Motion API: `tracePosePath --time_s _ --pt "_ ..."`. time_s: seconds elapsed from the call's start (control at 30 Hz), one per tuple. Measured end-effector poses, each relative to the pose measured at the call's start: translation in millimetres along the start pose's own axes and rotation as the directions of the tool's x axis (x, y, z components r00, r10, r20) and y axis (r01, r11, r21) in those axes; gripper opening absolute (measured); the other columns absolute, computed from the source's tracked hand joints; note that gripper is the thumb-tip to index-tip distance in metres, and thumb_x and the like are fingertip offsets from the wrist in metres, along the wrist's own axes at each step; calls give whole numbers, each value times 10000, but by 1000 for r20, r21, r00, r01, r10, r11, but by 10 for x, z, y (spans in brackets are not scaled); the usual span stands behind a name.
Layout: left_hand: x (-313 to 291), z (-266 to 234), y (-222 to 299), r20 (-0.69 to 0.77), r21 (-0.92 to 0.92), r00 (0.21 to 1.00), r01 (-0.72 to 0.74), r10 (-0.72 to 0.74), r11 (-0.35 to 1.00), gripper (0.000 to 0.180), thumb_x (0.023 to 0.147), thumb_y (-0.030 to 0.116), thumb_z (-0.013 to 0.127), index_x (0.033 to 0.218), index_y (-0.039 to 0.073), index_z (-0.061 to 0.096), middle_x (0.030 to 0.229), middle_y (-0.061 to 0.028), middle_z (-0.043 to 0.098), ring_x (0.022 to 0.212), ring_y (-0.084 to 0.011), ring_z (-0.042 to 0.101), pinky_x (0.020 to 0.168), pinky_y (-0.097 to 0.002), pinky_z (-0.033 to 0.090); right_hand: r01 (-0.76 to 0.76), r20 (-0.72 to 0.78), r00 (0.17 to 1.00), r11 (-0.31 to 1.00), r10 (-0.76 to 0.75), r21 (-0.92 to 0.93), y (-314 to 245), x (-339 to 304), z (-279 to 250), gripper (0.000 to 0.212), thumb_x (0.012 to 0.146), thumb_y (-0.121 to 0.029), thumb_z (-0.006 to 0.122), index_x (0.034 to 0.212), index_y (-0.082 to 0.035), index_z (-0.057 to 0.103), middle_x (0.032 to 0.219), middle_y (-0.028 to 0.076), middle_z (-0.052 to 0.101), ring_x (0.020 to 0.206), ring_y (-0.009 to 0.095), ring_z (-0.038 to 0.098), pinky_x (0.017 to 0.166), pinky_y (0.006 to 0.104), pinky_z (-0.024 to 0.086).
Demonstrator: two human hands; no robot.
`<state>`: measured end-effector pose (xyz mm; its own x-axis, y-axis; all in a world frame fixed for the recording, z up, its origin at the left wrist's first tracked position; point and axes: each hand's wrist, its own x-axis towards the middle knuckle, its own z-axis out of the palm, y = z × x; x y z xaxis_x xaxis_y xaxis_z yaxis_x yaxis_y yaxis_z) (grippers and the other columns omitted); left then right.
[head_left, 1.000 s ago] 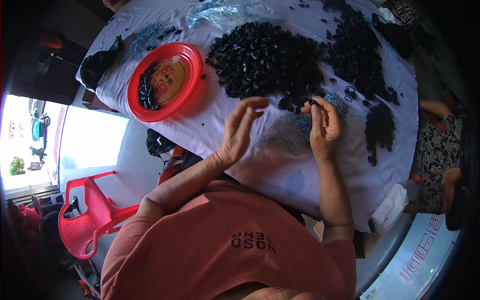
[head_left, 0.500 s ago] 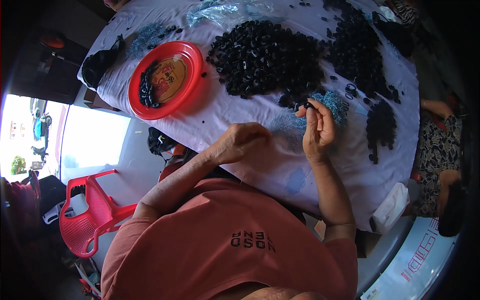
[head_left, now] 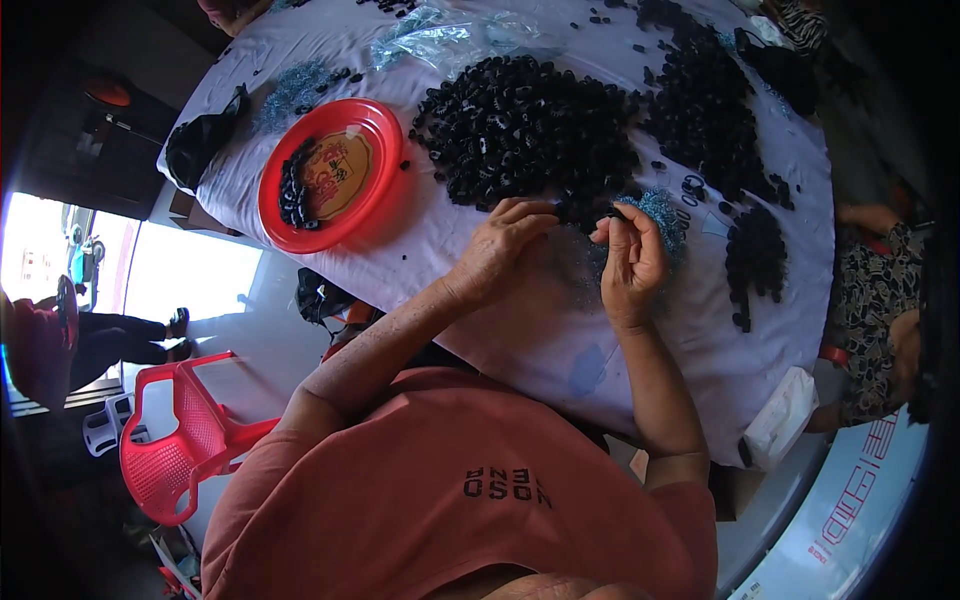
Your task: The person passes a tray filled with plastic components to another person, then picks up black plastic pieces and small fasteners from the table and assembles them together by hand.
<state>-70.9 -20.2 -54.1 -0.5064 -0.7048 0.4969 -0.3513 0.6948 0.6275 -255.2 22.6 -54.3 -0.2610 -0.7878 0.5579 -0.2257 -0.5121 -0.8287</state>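
Note:
My right hand [head_left: 632, 265] is raised at the near edge of the pile, with a small black plastic piece [head_left: 616, 212] pinched between thumb and forefinger. To its left, my left hand [head_left: 500, 250] reaches over the cloth toward the pile's near edge. Its back faces up and its fingers point right; the thumb and what lies under the fingertips are hidden. The large pile of small black plastic pieces [head_left: 520, 130] spreads just beyond both hands. Fine light-blue bits [head_left: 664, 215] lie heaped behind my right hand.
A red plate [head_left: 388, 190] holding black pieces stands at left on the white-clothed table [head_left: 500, 335]. More black pieces [head_left: 705, 125] lie at right, near another person's arm [head_left: 868, 217]. Clear plastic film [head_left: 440, 40] lies at the back. A red chair [head_left: 165, 465] stands left.
My left hand has moved forward and slightly right, up to the pile's near edge. My right hand keeps its pinch in nearly the same place. A person's legs now show at far left.

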Motion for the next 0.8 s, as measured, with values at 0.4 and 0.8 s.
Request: tracePosePath --time_s 0.4,0.8 --pt "56 152 47 183 56 976 -132 120 990 350 797 85 663 1144 56 625 1313 -125 539 1255 -338 463 996 -462 402 -21 -22 1000 1000 21 8 0 -32 -51 179 977 -25 543 1145 27 579 871 75 646 731 108 607 703 231 524" --pt "253 239 38 141 -169 987 -56 80 984 366 840 58 616 1203 29 582 1334 -186 508 1227 -370 500 1000 -443 424 -32 -43 999 999 31 -19 -33 10 -41 171 978 -29 546 1136 34 569 887 66 640 747 94 599 718 216 513"
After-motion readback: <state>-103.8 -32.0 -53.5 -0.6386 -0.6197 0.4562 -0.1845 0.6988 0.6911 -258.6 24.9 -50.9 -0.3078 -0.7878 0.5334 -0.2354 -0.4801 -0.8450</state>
